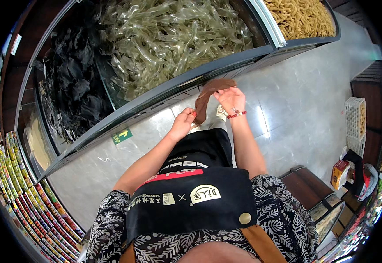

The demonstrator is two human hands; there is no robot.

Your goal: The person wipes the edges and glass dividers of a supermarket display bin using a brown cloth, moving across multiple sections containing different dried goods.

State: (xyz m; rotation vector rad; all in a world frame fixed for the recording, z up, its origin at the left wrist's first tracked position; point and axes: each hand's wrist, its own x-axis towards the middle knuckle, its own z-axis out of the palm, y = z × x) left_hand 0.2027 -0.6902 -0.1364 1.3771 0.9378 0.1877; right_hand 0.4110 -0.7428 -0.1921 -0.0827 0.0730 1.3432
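A strip of soft brown cloth (207,95) hangs in a bend between my two hands, just outside the front of a display bin. My left hand (185,121) pinches its lower left end between thumb and fingers. At the upper right, my right hand (232,99), with a red bead bracelet at the wrist, holds the other end; some of its fingers are hidden behind the cloth. Beyond the cloth lie translucent greenish dried strips (171,42), heaped in the bin. Below my hands is my black apron (191,197), which bears writing.
The bin's dark front rim (191,77) curves close past my hands. Black dried sheets (72,72) fill its left section; tan dried sticks (301,19) lie in another at right. Packaged goods line shelves (43,213) at lower left. White plastic crates (355,118) stand at right on grey floor tiles (296,108).
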